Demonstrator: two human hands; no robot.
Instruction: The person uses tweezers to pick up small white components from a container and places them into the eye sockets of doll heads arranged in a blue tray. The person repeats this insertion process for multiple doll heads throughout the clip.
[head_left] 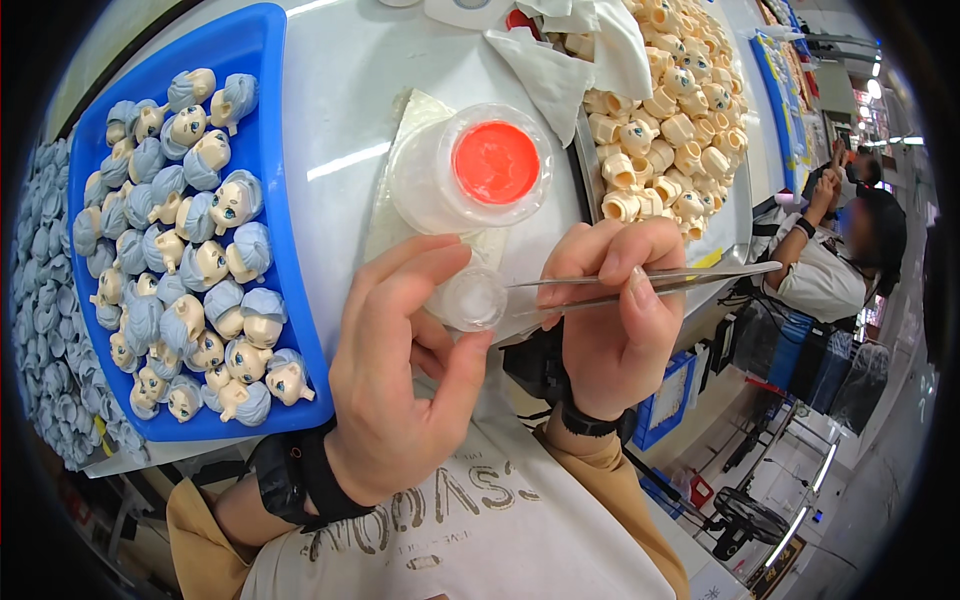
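My left hand (pixel 390 370) curves around a small, clear, round plastic cup (pixel 470 300), pinched between thumb and fingers. What the cup contains, if anything, is too unclear to tell. In my right hand (pixel 620 330) is a pair of metal tweezers (pixel 715 276), its tips pointing left at the cup's edge; I cannot tell whether they touch it. Just beyond my hands stands a translucent tub (pixel 415 180) topped by a round dish of bright red-orange material (pixel 497 163). It rests on a pale pad (pixel 385 215).
A blue tray (pixel 272 60) of doll heads with blue-grey hair lies left, beside a heap of loose hair pieces (pixel 45 290). At the far right, bare doll-head parts (pixel 690 150) fill a metal tray, with white cloths (pixel 545 85) beside it. Another person (pixel 825 265) sits farther right.
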